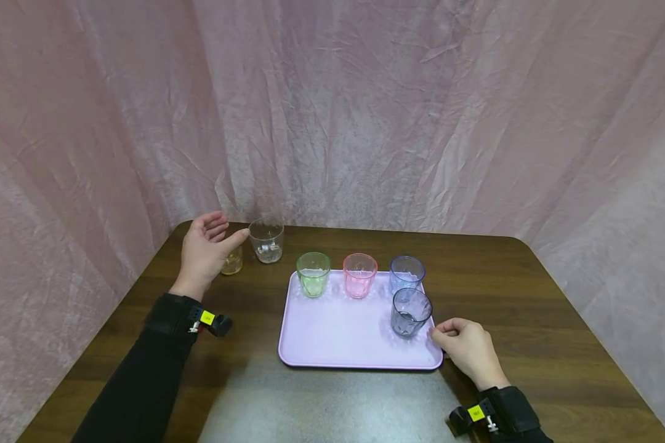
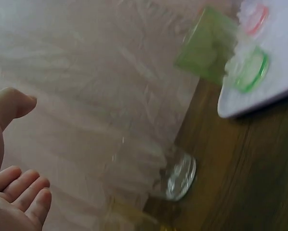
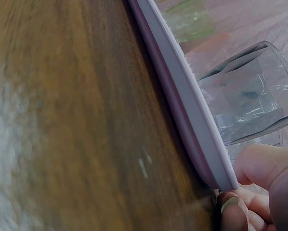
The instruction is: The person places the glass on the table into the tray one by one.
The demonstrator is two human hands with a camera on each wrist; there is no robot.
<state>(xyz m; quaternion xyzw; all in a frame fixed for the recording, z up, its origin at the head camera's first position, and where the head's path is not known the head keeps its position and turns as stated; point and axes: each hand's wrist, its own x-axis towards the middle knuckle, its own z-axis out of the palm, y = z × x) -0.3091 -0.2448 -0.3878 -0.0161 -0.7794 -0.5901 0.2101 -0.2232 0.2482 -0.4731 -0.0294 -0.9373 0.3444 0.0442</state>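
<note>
My left hand (image 1: 205,249) is raised at the table's back left, fingers and thumb spread with nothing gripped. Partly hidden behind it stands a yellow glass (image 1: 233,263), and a clear glass (image 1: 267,241) is just right of its thumb. In the left wrist view the clear glass (image 2: 180,178) appears apart from the fingers. My right hand (image 1: 468,347) pinches the right edge of a lilac tray (image 1: 332,335), thumb above and fingers below the rim. On the tray are a green glass (image 1: 313,277), a pink glass (image 1: 360,277), a blue glass (image 1: 407,274) and a grey glass (image 1: 410,314).
The dark wooden table (image 1: 532,320) carries everything, with a bright reflection near its front. A pink crinkled curtain (image 1: 332,123) hangs along the back and sides.
</note>
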